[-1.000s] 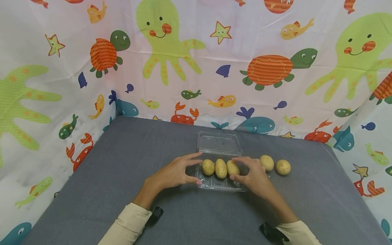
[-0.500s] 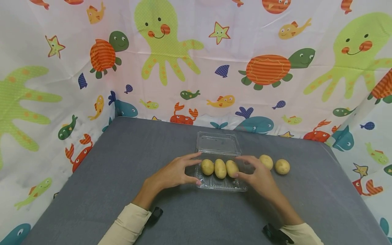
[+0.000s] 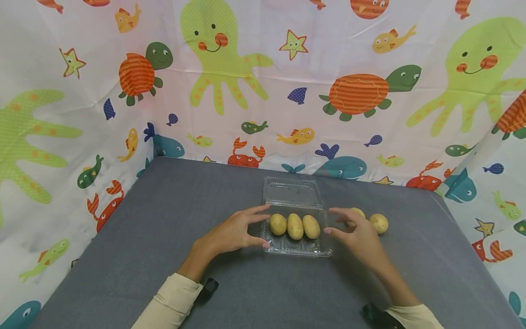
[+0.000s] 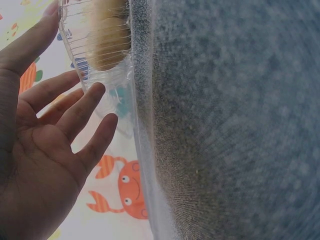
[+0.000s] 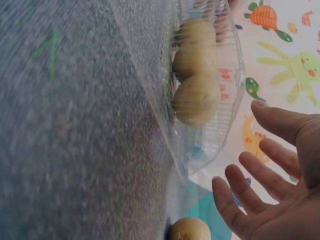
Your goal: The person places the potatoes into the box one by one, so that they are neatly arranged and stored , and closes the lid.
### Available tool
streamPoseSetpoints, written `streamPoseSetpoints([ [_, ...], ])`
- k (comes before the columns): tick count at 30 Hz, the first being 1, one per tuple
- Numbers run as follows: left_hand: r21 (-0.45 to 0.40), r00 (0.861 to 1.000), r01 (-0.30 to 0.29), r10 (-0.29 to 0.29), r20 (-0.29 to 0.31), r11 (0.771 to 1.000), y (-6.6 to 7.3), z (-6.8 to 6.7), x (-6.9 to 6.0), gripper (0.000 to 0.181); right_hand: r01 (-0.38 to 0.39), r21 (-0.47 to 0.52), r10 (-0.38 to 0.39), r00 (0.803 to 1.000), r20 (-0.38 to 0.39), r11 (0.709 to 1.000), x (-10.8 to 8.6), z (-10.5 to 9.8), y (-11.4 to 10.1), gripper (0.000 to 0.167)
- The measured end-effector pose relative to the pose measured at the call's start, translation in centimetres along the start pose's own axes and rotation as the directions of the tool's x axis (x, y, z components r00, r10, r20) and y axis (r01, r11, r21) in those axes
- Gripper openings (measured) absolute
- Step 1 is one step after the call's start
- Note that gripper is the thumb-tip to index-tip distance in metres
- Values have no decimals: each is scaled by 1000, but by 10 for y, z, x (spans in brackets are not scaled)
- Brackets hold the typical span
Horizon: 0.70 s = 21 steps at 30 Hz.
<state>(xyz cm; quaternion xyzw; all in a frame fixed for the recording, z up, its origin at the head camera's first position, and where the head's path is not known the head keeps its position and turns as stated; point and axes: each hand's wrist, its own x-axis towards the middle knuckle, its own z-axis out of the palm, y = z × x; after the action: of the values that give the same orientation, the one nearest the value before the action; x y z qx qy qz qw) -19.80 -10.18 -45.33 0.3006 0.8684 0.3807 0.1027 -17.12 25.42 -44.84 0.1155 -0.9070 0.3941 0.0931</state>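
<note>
We see a clear box (image 3: 287,252) lying open around the middle of the grey table (image 3: 123,274), its lid (image 3: 293,192) folded back on the far side, which seems meant to leave the inside within reach of both hands. In it, side by side, sit a round left potato (image 3: 277,224), a longer middle potato (image 3: 295,226) and a right potato (image 3: 311,227). The left hand (image 3: 233,232) spans the box's left end, thumb at the near part and forefinger at the far part, its fingers spread and nearly straight; we take this as light steadying, though we cannot tell how hard it presses. The right hand (image 3: 362,235) is just beside the right end, thumb and fingers apart with nothing between them. On that side, outside the box, lie one loose potato (image 3: 359,212), partly hidden by this hand, and a second loose potato (image 3: 378,223) in plain sight. From the left wrist we make out the little finger fanned free of the box, which the head view hides from us. From the right wrist we see a gap between fingertips and box wall, and a green mark (image 5: 51,55) on the table that we cannot find from above.
</note>
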Motion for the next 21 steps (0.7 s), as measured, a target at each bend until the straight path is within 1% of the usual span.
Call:
streamPoseSetpoints([
  [4,-5,1000,-6,6,0,1000,0,0,0,83,-27,13,27,999,-22,1000,-2,-6,2,51],
  [9,-5,1000,2,-2,-2,1000,1,-1,-2,84,-14,17,14,998,-54,1000,-5,-12,3,50],
  [15,-15,1000,3,-3,0,1000,0,0,-2,83,-32,77,38,997,-72,996,-9,-17,7,49],
  [18,-11,1000,0,0,-2,1000,0,0,-2,84,-39,76,46,995,-91,996,-10,-20,11,48],
  [21,-12,1000,-1,1,-3,1000,0,0,-1,84,-48,54,54,993,-105,997,-11,-23,14,48],
])
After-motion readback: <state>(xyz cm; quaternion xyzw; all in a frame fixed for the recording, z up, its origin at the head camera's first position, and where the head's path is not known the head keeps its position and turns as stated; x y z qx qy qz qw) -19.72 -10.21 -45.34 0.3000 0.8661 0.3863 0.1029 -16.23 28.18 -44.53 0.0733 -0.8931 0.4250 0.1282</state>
